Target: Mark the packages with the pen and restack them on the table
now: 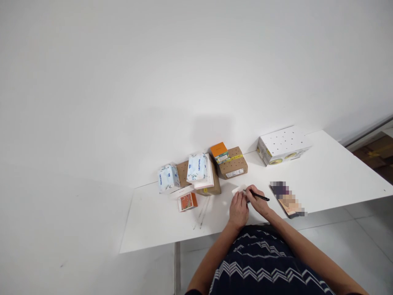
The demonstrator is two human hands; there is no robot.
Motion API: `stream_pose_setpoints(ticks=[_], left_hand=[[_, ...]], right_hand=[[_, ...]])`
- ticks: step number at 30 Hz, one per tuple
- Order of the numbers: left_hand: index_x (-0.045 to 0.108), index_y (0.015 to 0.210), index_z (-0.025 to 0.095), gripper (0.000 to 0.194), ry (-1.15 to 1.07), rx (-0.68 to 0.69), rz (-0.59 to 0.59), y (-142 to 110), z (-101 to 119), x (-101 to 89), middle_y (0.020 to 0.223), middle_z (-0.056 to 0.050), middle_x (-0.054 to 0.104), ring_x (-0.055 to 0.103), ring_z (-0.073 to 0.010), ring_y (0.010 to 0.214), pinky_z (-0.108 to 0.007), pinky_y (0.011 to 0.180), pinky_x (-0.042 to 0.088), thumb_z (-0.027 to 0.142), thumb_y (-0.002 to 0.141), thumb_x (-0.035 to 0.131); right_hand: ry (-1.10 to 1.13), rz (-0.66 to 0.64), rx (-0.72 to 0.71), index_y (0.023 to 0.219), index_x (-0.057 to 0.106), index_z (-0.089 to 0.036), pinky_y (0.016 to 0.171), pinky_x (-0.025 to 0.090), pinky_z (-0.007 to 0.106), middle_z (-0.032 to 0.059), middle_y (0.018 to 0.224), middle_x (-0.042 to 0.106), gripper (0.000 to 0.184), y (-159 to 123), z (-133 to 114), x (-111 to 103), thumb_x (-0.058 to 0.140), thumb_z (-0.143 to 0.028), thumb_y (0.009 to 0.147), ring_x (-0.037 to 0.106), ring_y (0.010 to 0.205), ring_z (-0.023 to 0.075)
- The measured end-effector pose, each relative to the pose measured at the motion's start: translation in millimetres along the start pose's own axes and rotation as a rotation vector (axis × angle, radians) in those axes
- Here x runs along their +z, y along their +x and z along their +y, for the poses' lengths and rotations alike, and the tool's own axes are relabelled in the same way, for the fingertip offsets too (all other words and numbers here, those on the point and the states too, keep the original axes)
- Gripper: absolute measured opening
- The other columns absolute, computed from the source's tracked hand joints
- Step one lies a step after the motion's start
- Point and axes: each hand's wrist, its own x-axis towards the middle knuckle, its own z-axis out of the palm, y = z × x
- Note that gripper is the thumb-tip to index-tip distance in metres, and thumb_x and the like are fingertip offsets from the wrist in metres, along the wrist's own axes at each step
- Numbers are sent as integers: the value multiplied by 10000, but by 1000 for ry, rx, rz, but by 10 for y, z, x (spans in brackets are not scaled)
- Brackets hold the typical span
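Observation:
A small white piece of paper (238, 189) lies on the table in front of me, partly covered by my hands. My left hand (238, 209) rests on its near part, fingers stretched forward and lying flat. Close beside it on the right, my right hand (257, 200) is closed around a black pen (260, 196), whose tip points at the paper. The pen's back end sticks out to the right. What is written on the paper is too small to make out.
Two tissue packs (197, 167) and several cardboard boxes (233, 166) stand along the wall. An orange-sided box (187, 202) and thin white sticks or cables (202, 215) lie to my left. To my right are a phone-like item (286, 199), partly blurred, and a white dotted box (284, 144).

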Motion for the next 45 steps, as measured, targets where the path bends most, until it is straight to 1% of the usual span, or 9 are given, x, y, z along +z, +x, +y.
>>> stream_pose_setpoints(ticks=[9, 16, 25, 29, 34, 38, 41, 45], left_hand=[[450, 1346, 83, 518, 9, -1, 7, 8, -10, -2, 1306, -184, 572, 474, -293, 1292, -476, 1064, 440, 99, 828, 461], [456, 1350, 109, 528, 24, -17, -6, 17, -8, -21, 1316, -154, 568, 486, -295, 1279, -478, 1052, 452, 105, 822, 473], [461, 1344, 100, 521, -3, -15, 14, 24, -19, -13, 1308, -167, 567, 482, -296, 1279, -476, 1051, 449, 110, 823, 478], [447, 1353, 92, 536, -4, -18, 2, 27, -19, -18, 1313, -177, 563, 469, -295, 1290, -474, 1062, 438, 104, 819, 476], [450, 1350, 101, 524, 15, -10, -13, 34, -21, -42, 1319, -163, 562, 475, -295, 1284, -470, 1058, 440, 120, 827, 471], [482, 1315, 78, 496, 24, -1, 9, 42, -24, -44, 1299, -180, 573, 490, -301, 1265, -463, 1051, 446, 119, 821, 479], [477, 1319, 88, 499, 33, 4, 29, 44, -21, -45, 1293, -168, 578, 502, -296, 1250, -456, 1049, 447, 128, 822, 486], [473, 1323, 119, 528, -25, -25, 8, 20, -12, -83, 1331, -149, 543, 447, -306, 1295, -468, 1082, 410, 131, 798, 528]], right_hand=[[2, 6, 1, 728, 474, -247, 587, 459, 305, -19, 602, 541, 189, 10, -26, 0, 437, -395, 839, 526, 540, 166], [9, 6, -1, 730, 472, -249, 576, 457, 303, -22, 592, 537, 190, 28, -15, 12, 440, -403, 837, 513, 531, 165], [8, -1, 3, 708, 453, -254, 570, 446, 307, -20, 579, 520, 195, 50, -54, 9, 431, -408, 826, 498, 526, 168], [13, -11, 2, 708, 452, -255, 564, 443, 302, -21, 581, 520, 191, 56, -58, 0, 433, -407, 823, 501, 531, 168], [22, -8, 7, 706, 463, -252, 559, 436, 299, -23, 581, 523, 191, 58, -47, 6, 443, -402, 821, 495, 525, 165], [40, -7, 13, 706, 473, -246, 557, 429, 293, -25, 580, 514, 186, 62, -33, 14, 456, -394, 817, 482, 525, 159], [65, -7, 18, 701, 479, -240, 576, 437, 293, -25, 590, 516, 197, 63, -12, 16, 469, -400, 814, 491, 542, 157], [111, 26, 52, 725, 488, -233, 585, 453, 295, -24, 605, 528, 207, 39, 46, 16, 477, -411, 830, 508, 553, 156]])
